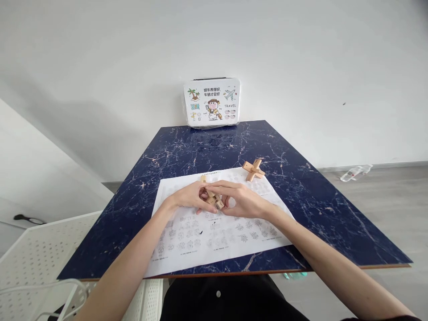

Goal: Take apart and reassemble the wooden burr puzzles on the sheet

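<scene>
The left hand (192,196) and right hand (245,200) hold wooden puzzle blocks (218,204) above the printed sheet (167,263), inward from the near edge of the table (207,151). Blocks appear light and stiff; grip opposite ends.

blocks (218,204): smooth wood | cross-shaped piece (255,170): smooth wood | sheet (200,261): matt paper | tabletop (133,214): glossy, marble-look | wall (301,67): matt

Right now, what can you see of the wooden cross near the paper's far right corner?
The cross looks like light wood: straight bars stick out in several directions from a shared middle. At least two ends carry small dark marks, too small to read. It sits at the paper's corner, over the blue table. The right hand is apart from it.
</scene>
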A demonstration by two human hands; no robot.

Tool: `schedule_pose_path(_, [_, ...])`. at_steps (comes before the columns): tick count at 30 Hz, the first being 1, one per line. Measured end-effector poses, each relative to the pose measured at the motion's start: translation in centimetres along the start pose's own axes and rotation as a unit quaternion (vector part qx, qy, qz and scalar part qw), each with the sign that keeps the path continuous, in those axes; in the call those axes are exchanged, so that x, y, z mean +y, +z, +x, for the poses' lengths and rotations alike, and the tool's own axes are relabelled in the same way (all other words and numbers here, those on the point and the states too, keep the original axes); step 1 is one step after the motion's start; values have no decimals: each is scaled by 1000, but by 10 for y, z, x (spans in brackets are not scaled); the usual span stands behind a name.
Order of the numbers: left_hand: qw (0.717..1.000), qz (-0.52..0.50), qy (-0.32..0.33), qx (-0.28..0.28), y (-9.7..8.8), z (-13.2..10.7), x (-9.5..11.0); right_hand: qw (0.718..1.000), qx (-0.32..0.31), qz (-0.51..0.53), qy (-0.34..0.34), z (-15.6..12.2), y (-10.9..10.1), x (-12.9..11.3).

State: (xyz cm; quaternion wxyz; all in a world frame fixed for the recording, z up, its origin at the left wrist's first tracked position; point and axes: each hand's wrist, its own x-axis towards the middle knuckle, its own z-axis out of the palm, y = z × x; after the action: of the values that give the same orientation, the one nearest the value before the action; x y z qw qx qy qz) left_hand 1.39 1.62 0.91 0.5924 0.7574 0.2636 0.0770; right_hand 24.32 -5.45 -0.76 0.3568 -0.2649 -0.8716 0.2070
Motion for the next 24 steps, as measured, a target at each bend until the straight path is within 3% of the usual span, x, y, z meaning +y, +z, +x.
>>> schedule_pose_path(10, [1000,10,9,-3,2,1,-1,1000,1,-8,1,-2,1,1])
schedule_pose_path(16, [999,-32,41,-10,-3,-1,3,999,41,15,-3,2,0,-2])
schedule_pose_path(24, [997,-50,65,-13,-8,1,-5,994,47,85,47,6,-4,-9])
